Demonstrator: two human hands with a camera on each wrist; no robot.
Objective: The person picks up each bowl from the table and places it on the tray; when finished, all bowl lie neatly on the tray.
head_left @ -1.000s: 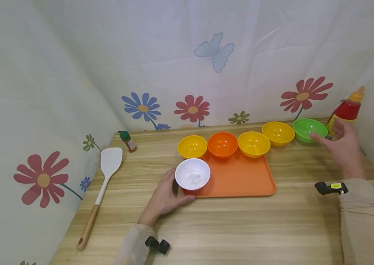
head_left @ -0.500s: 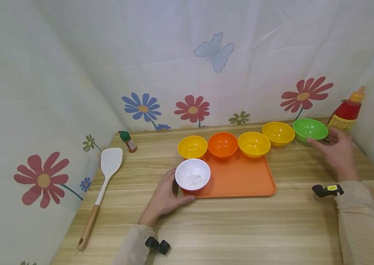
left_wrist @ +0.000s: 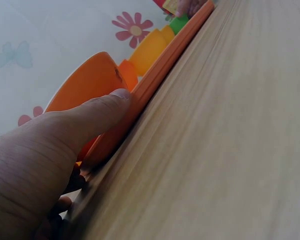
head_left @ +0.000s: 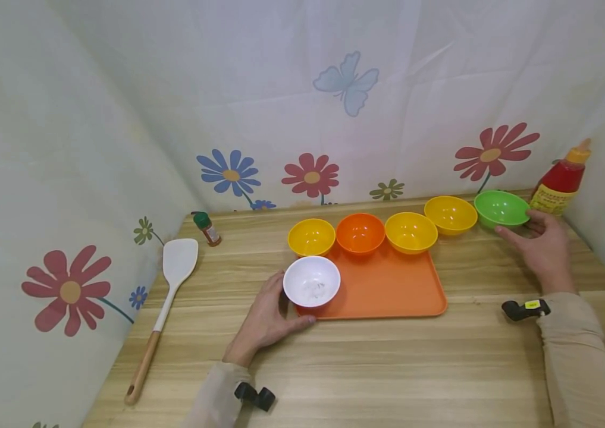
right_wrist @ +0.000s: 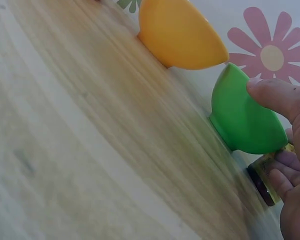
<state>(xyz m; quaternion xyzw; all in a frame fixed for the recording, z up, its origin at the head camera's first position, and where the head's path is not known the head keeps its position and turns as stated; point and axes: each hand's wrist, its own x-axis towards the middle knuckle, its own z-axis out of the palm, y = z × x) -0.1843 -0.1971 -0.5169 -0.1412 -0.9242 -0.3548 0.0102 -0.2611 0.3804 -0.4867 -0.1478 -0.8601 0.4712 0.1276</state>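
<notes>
Now my right fingers [head_left: 542, 220] have dropped down in front of the red bottle [head_left: 561, 178] and curl round the green bowl [head_left: 501, 209], so I seem to have it. My left fingers [head_left: 271, 285] grip the orange tray [head_left: 388, 291], beside the white bowl [head_left: 311, 282].

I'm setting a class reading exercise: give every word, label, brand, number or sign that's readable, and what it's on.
None is readable.
Bottle, yellow label: print too small.
Small jar, pale label: too small.
Right wrist's device, yellow sticker: too blurred.
White-lined bowl, dark outside mark: too blurred.
</notes>
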